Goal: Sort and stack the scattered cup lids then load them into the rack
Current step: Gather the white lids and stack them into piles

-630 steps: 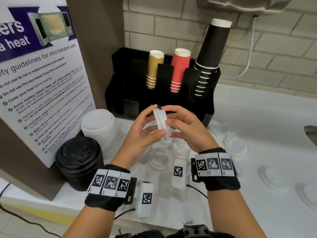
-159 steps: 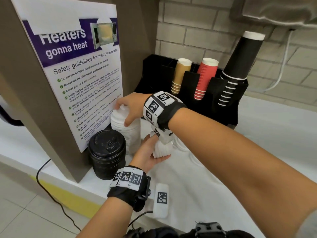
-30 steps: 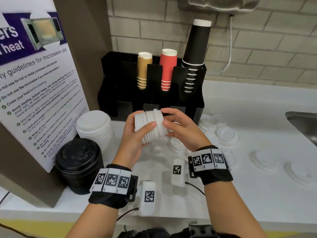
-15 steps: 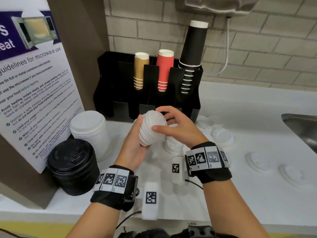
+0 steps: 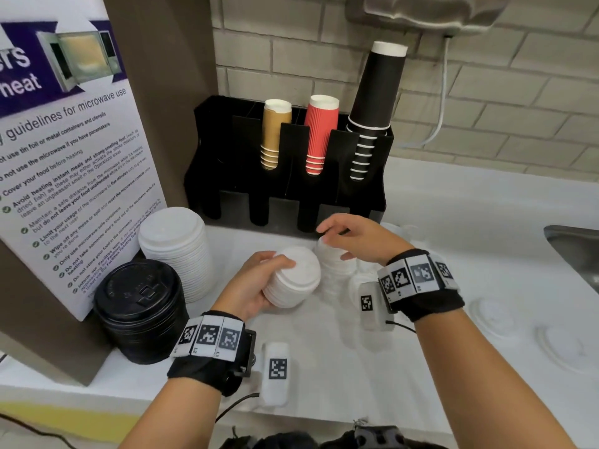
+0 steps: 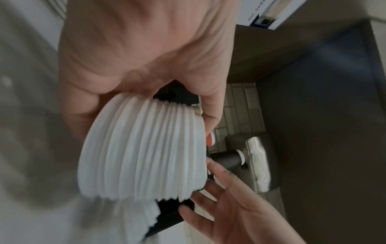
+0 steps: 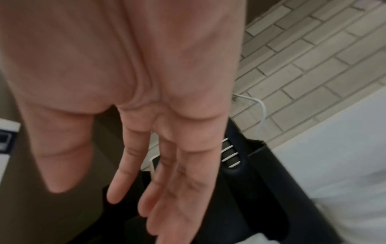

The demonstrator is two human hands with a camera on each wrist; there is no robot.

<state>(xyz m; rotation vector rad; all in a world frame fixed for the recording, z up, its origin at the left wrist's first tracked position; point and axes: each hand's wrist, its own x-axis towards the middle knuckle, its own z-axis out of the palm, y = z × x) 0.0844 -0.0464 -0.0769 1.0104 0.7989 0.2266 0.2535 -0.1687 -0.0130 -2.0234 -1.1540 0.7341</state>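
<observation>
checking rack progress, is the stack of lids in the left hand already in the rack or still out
Out. The left hand grips the white lid stack above the counter, in front of the black rack.

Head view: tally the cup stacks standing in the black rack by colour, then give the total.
Tan cup stack: 1
Red cup stack: 1
Black cup stack: 1
Total in the black rack: 3
</observation>
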